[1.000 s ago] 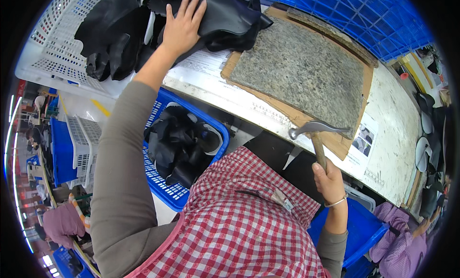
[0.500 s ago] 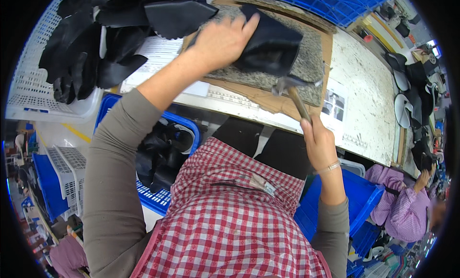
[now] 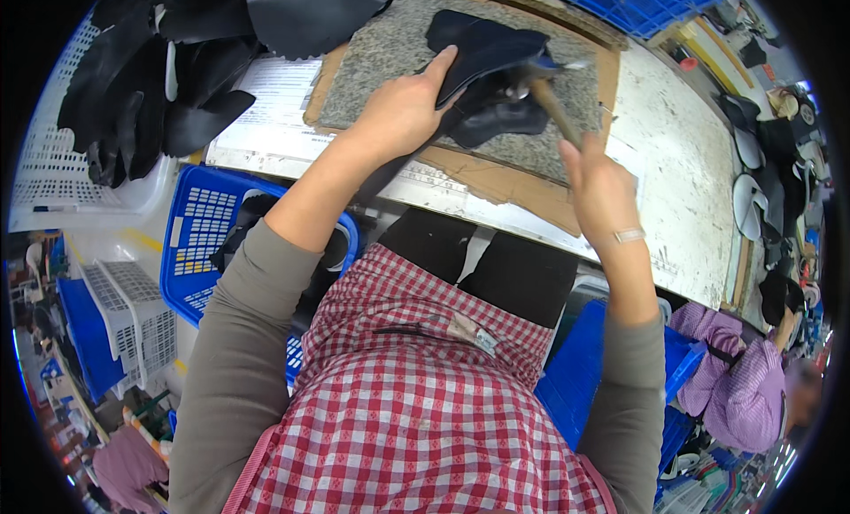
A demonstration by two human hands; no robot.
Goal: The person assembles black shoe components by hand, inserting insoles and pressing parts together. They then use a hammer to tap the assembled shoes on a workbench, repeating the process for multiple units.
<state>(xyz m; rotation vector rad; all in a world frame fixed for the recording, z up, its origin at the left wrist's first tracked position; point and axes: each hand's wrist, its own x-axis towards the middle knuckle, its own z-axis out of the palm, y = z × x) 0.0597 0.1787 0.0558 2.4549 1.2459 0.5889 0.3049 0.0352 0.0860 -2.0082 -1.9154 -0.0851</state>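
A black leather piece (image 3: 482, 49), folded over with a seam along its edge, lies on a speckled stone slab (image 3: 376, 62). My left hand (image 3: 398, 111) grips its near left side, the index finger stretched along it. A strip of black material hangs from under that hand past the table edge. My right hand (image 3: 604, 191) is closed round the wooden handle of a hammer (image 3: 556, 108). The hammer's head, blurred by motion, is at the right end of the fold; whether it touches the leather I cannot tell.
Cardboard (image 3: 509, 195) lies under the slab on the white table (image 3: 673, 151). At the far left, a white basket (image 3: 53, 164) holds several black leather pieces (image 3: 204, 67). A blue basket (image 3: 190, 266) stands below the table's left side. A person in a purple checked garment (image 3: 744, 390) is at the right.
The leather piece has been turned and folded over, with its seam now showing. My left hand has moved toward me and left. The hammer and my right hand have moved farther away.
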